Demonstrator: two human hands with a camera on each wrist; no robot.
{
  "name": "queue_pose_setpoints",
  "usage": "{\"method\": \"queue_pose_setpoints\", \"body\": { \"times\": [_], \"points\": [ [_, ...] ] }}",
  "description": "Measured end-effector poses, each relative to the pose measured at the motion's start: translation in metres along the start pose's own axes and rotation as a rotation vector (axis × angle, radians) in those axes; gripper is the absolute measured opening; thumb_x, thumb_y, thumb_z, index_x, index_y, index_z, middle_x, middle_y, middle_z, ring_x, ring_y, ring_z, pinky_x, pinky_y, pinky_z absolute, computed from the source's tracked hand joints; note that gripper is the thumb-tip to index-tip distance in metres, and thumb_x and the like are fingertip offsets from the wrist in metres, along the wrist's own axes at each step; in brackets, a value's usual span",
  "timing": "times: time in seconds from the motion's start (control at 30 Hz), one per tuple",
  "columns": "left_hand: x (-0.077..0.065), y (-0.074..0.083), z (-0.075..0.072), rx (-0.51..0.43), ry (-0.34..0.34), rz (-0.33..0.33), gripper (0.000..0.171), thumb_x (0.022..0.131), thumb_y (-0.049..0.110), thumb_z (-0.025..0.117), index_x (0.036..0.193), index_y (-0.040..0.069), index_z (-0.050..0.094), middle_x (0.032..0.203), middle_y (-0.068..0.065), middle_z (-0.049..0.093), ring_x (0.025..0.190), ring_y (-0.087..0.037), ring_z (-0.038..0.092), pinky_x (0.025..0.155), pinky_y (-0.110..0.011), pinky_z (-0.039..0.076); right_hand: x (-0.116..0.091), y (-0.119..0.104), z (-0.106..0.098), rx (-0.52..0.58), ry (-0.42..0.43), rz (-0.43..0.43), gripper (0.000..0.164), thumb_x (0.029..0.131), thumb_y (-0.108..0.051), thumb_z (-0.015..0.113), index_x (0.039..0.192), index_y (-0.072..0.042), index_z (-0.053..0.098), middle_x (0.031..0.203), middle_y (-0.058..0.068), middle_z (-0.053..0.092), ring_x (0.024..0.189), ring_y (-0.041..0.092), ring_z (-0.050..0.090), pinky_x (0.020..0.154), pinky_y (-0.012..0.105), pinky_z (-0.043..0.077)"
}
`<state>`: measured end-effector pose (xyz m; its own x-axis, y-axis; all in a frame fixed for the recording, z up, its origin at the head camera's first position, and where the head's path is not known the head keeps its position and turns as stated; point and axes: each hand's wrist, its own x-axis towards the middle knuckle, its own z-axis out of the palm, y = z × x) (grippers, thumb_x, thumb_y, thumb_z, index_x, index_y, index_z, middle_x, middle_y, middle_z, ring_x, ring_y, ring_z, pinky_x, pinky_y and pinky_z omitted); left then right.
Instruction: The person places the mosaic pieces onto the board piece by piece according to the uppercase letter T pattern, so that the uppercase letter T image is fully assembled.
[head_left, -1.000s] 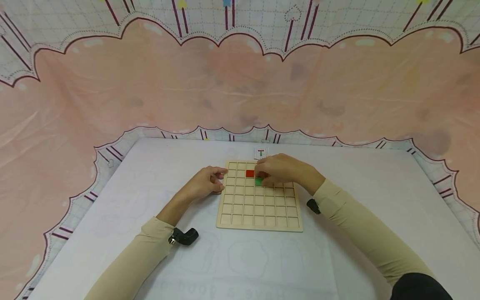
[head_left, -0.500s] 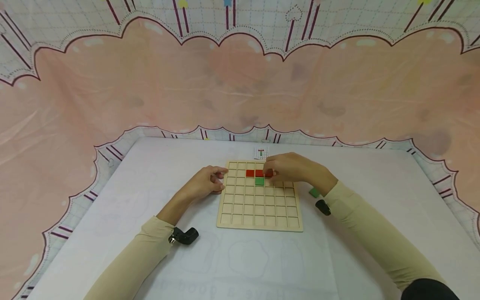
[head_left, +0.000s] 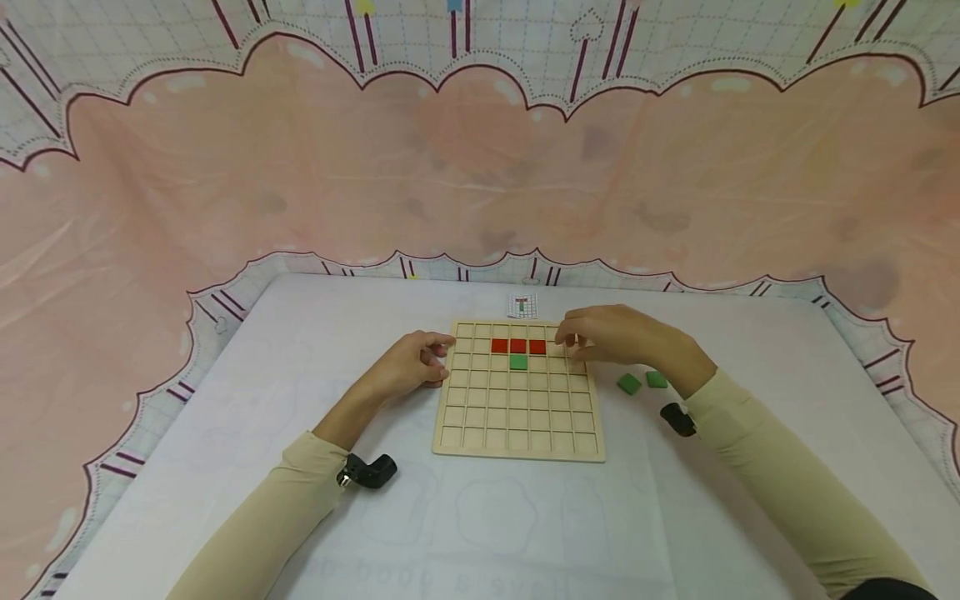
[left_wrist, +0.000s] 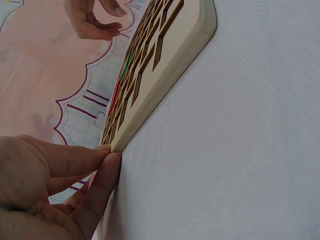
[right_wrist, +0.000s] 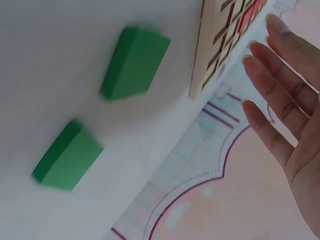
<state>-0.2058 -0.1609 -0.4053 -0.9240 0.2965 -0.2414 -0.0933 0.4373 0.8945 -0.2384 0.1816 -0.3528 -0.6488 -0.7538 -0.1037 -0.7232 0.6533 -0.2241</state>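
Nothing can be read: faint lettering (head_left: pixel 420 573) on the white tabletop (head_left: pixel 750 375) is too pale to make out.

The gridded board (head_left: pixel 518 418) is pale beige, tiles (head_left: pixel 518 346) red or green.

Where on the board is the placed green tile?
Head view: the green tile lies in the wooden grid board, directly below the middle red tile and left of the right hand.

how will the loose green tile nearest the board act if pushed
The green tile would probably slide rather than roll, given its flat faces. It seems unlikely to tip, lying on its broad side. It looks stiff: thick, with no visible bend.
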Motion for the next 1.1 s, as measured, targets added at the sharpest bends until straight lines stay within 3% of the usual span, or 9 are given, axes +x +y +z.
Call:
{"method": "queue_pose_setpoints", "body": {
  "times": [0.57, 0.87, 1.1],
  "points": [
    [-0.002, 0.000, -0.001, 0.008, 0.003, -0.004, 0.059, 0.089, -0.014, 0.067, 0.145, -0.003, 0.051, 0.120, -0.017, 0.047, 0.089, -0.018, 0.055, 0.076, -0.028, 0.063, -0.037, 0.019, 0.004, 0.042, -0.010, 0.045, 0.024, 0.092, -0.011, 0.075, 0.115, -0.015, 0.073, 0.106, -0.004, 0.069, 0.098, 0.015, 0.064, 0.082, 0.037, 0.058],
    [-0.001, -0.001, -0.001, 0.002, 0.001, 0.002, 0.058, 0.090, -0.012, 0.067, 0.144, -0.003, 0.052, 0.122, -0.019, 0.047, 0.091, -0.019, 0.054, 0.078, -0.028, 0.063, -0.054, 0.025, 0.009, 0.064, -0.049, 0.112, 0.030, 0.087, -0.023, 0.081, 0.116, -0.017, 0.073, 0.106, -0.008, 0.067, 0.099, 0.014, 0.063, 0.082, 0.036, 0.057],
    [0.000, -0.002, -0.001, -0.001, 0.004, -0.001, 0.058, 0.089, -0.012, 0.068, 0.144, -0.002, 0.052, 0.123, -0.018, 0.047, 0.094, -0.019, 0.053, 0.079, -0.028, 0.063, -0.065, 0.027, 0.010, 0.064, -0.027, 0.093, 0.029, 0.085, -0.022, 0.083, 0.113, -0.017, 0.074, 0.104, -0.009, 0.067, 0.098, 0.015, 0.064, 0.077, 0.034, 0.056]
  ]
}}
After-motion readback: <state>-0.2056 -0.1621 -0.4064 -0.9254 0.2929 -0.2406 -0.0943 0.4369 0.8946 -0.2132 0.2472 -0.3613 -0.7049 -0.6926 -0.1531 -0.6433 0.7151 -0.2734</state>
